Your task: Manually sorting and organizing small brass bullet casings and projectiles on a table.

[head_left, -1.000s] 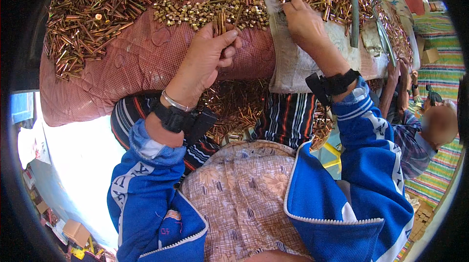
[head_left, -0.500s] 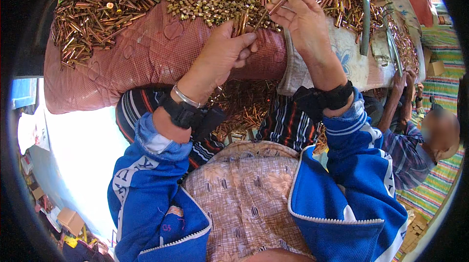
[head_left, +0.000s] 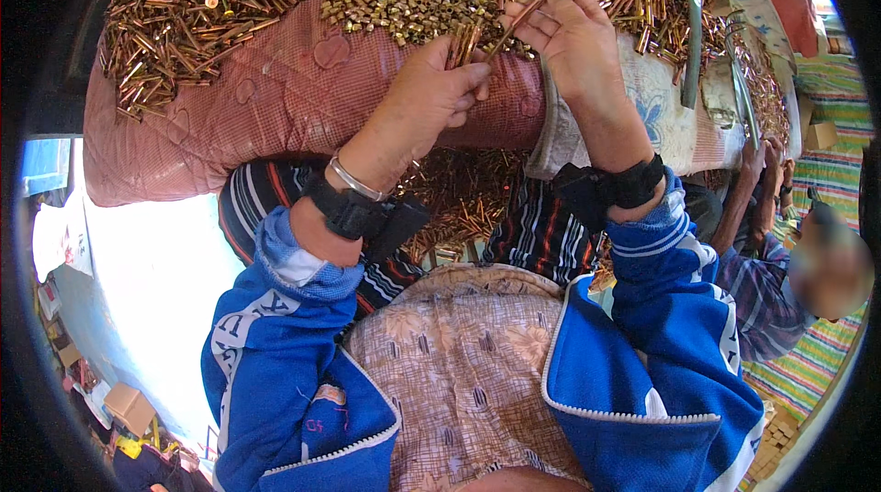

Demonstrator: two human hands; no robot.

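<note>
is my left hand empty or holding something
Holding something: the left hand grips several slim copper-coloured metal pieces, their ends sticking out.

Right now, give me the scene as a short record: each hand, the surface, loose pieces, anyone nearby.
Left hand: grips a small bunch of coppery rods
Right hand: holds a single slim rod, slanted, its lower end near the left fingers
Surface: red padded cushion
Loose pieces: heaped rods; small brass-coloured pieces in front of them
Nearby: co-worker's hands at the far right
</note>
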